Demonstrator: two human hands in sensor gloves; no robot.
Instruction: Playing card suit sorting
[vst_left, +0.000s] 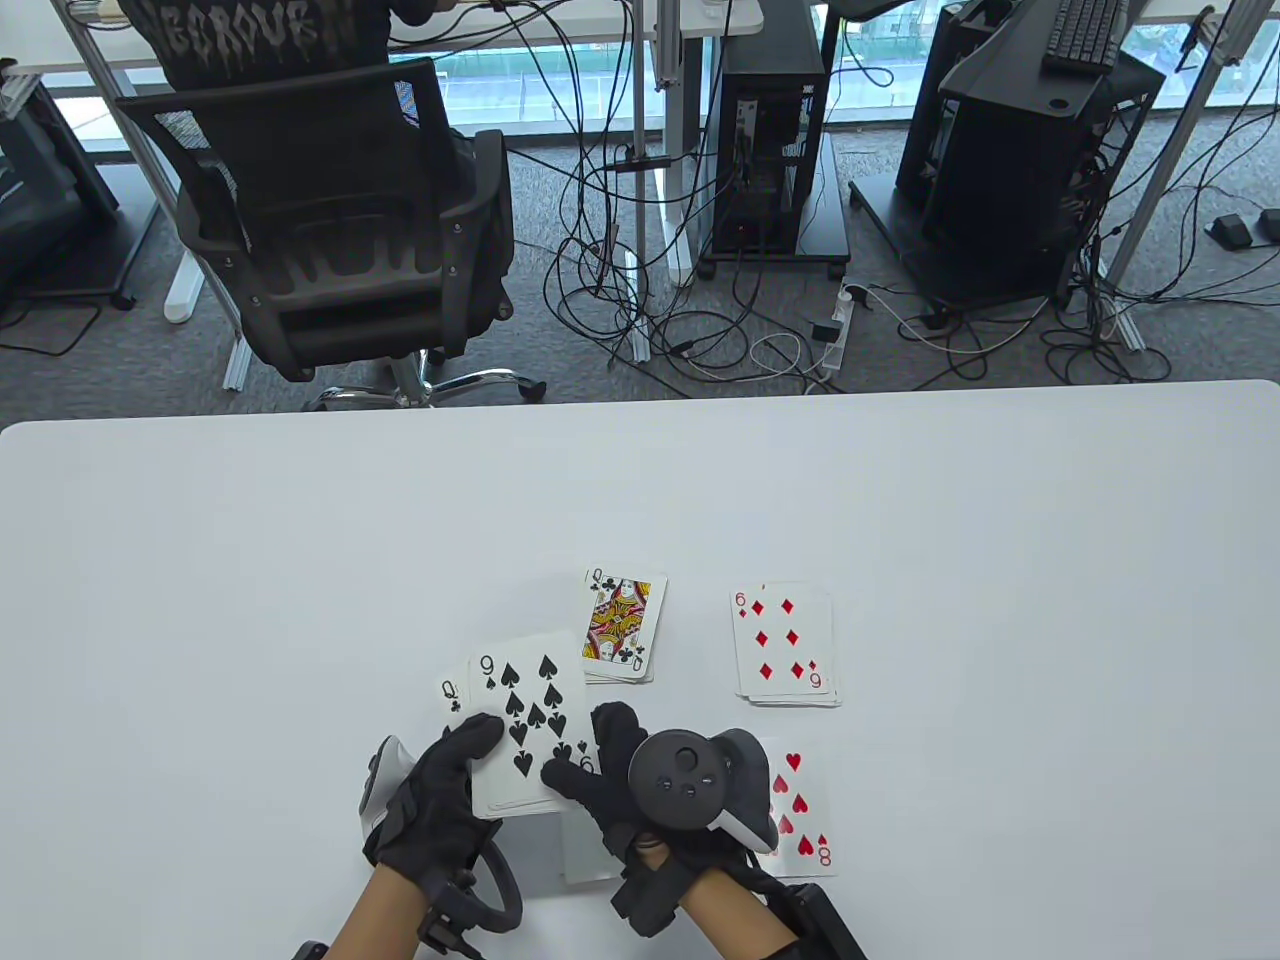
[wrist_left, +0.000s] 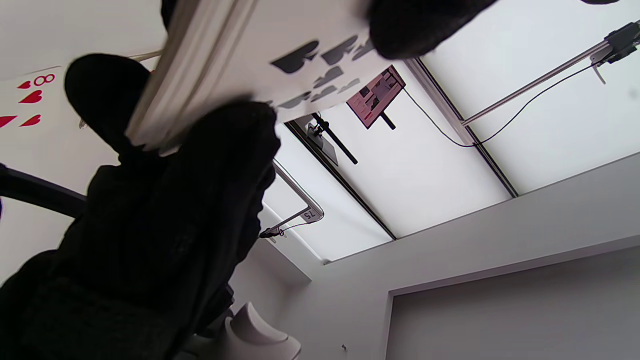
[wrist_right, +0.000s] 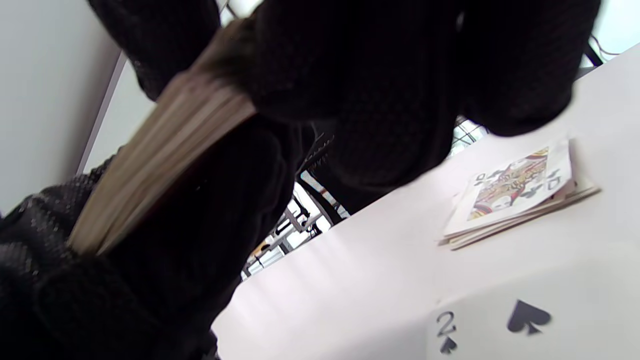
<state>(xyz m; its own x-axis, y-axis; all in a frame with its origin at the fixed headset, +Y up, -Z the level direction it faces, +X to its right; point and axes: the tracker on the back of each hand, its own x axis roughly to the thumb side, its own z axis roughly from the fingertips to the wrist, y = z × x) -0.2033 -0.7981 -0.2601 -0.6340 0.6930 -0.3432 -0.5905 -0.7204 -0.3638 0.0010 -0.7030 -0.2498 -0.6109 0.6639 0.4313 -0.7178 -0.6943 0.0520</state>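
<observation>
1. The white table (vst_left: 1000, 600) fills the lower half of the table view; its left, right and near parts run out of the picture.
2. The left hand (vst_left: 440, 800) grips the deck (vst_left: 525, 730) from its left side, thumb lying on the face-up nine of spades on top. A queen's corner peeks out behind the deck's left edge; its suit is too small to read.
3. The right hand (vst_left: 620, 790) pinches the deck's lower right corner, fingers closed on the top card there. Its tracker (vst_left: 700, 785) hides most of the hand's back.
4. The left wrist view shows what the table view cannot: the deck's thick stacked edge (wrist_left: 200, 65) seen from below, with gloved fingers (wrist_left: 200, 200) wrapped under it. The pips there are blurred.
5. Diamonds pile (vst_left: 785, 645): six on top, lying right of centre, well apart from the hands.
6. Clubs pile (vst_left: 622, 625): queen on top, just beyond the deck. The right wrist view (wrist_right: 515, 192) shows several cards beneath it.
7. Hearts pile (vst_left: 805, 815): eight on top, its left part hidden by the tracker.
8. A two of spades (wrist_right: 500, 320) lies on the table below the hands; only the right wrist view shows its face, cut off at the frame's edge.
</observation>
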